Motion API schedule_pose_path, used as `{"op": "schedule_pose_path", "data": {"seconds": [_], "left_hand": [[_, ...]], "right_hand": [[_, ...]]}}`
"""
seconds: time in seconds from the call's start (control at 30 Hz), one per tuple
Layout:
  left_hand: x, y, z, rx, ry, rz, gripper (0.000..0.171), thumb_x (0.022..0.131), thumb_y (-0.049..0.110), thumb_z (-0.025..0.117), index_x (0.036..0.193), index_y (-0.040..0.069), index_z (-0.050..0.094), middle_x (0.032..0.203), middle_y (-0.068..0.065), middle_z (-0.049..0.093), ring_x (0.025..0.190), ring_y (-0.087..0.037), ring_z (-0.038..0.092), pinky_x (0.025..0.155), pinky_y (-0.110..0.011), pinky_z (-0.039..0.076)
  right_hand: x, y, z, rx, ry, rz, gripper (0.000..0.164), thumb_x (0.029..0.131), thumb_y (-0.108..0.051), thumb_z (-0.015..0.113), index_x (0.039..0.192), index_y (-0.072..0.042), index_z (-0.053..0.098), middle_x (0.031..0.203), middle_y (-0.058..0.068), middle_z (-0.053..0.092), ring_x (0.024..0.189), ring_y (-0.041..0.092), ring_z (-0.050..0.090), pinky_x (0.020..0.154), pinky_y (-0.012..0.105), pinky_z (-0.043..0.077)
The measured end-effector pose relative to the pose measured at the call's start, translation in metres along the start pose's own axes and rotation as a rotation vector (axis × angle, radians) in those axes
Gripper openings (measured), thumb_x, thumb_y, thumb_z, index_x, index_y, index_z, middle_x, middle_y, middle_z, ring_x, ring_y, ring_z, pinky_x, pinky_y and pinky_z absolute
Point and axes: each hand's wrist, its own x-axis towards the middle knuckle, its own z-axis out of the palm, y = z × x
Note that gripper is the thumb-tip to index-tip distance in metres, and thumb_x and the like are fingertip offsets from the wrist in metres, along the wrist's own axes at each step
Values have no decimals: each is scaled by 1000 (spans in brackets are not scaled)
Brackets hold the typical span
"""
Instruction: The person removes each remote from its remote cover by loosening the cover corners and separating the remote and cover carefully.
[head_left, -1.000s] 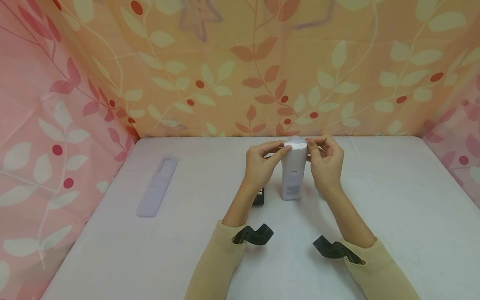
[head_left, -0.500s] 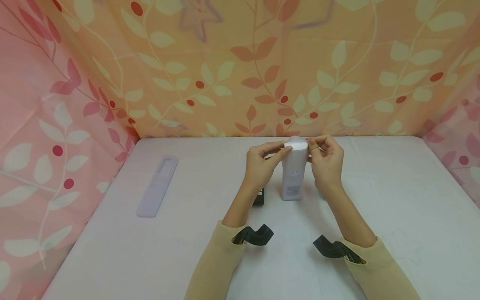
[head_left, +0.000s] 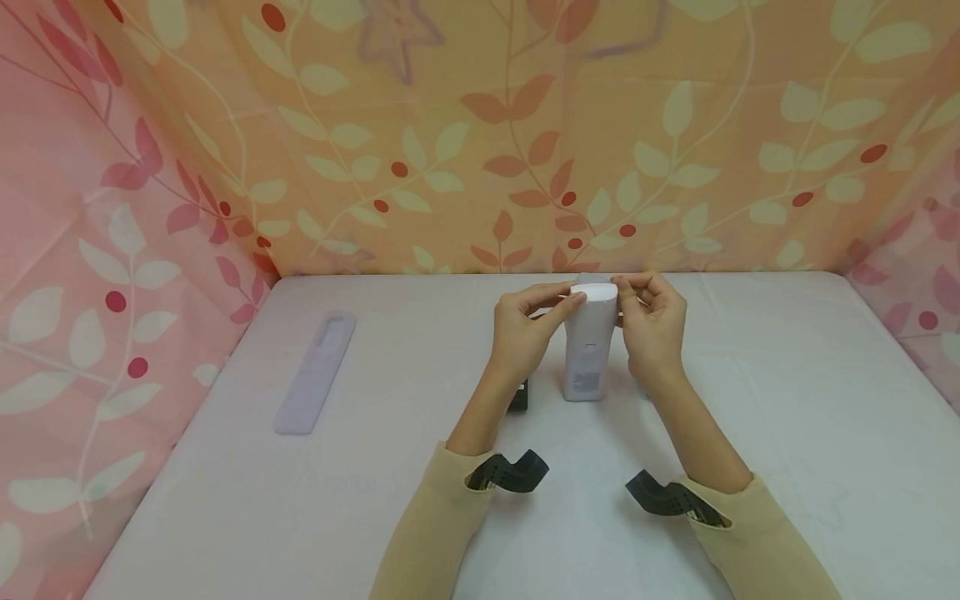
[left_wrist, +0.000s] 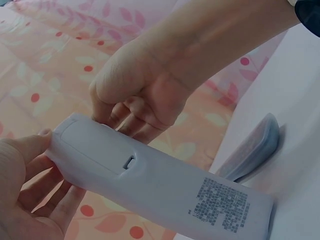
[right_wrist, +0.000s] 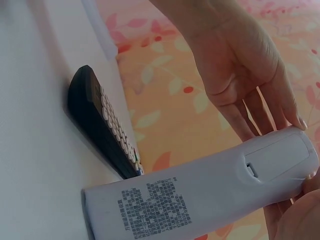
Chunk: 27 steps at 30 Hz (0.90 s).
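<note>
White device (head_left: 590,358), leaf-patterned orange cloth (head_left: 450,108)

The upright remote control (head_left: 589,354) stands with its lower end on the surface (head_left: 225,517). At its top, the left hand (head_left: 519,329) touches its left side, and the right hand (head_left: 656,329) its right side. Just left of this remote lies a keypad remote (right_wrist: 92,112); near to its right lies a partly hidden object (left_wrist: 256,145). Well to its left lies a cover (head_left: 315,379). Behind it, past the surface, hangs a cloth (head_left: 450,125).
</note>
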Motion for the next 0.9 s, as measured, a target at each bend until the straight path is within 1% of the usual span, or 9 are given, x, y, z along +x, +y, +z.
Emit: {"op": "schedule_pose_path", "data": {"seconds": [0.17,0.33,0.53,0.6,0.8,0.9], "left_hand": [[0,-1,1,-3,8,5,25,94,11,81,117,0,80,117,-14,78,101,-20,73,88,-31,62],[0,-3,2,-5,26,22,25,93,10,82,116,0,80,117,-14,78,98,-18,74,87,-28,62],[1,-5,2,-4,56,47,24,92,9,83,114,-1,80,116,-15,78,95,-21,75,84,-24,60],[1,-5,3,-12,59,43,25,92,8,83,114,-1,80,116,-15,78,94,-22,75,83,-23,59],[1,-7,3,-43,78,18,27,91,8,83,116,-1,80,117,-15,78,96,-35,75,80,-24,60],[1,-8,3,-53,81,2,27,91,8,83,117,-2,79,118,-15,78,94,-31,76,81,-27,62]], "right_hand": [[0,1,-1,-8,6,4,13,105,-9,64,94,-14,68,80,-16,71,67,2,61,61,16,55],[-1,0,-3,3,5,18,14,104,-12,66,93,-20,67,85,-13,69,71,5,60,62,17,55],[-2,1,-5,35,-6,11,17,103,-13,68,90,-24,67,86,-11,68,71,6,60,60,17,55],[-2,1,-5,42,-7,8,17,103,-13,68,90,-24,67,86,-10,68,71,6,60,60,17,55],[0,3,-7,95,-32,3,16,103,-12,67,91,-22,68,84,-11,72,72,4,65,62,19,57],[0,5,-9,107,-57,-7,11,104,-10,66,95,-16,69,85,-11,74,74,4,67,64,19,59]]}}
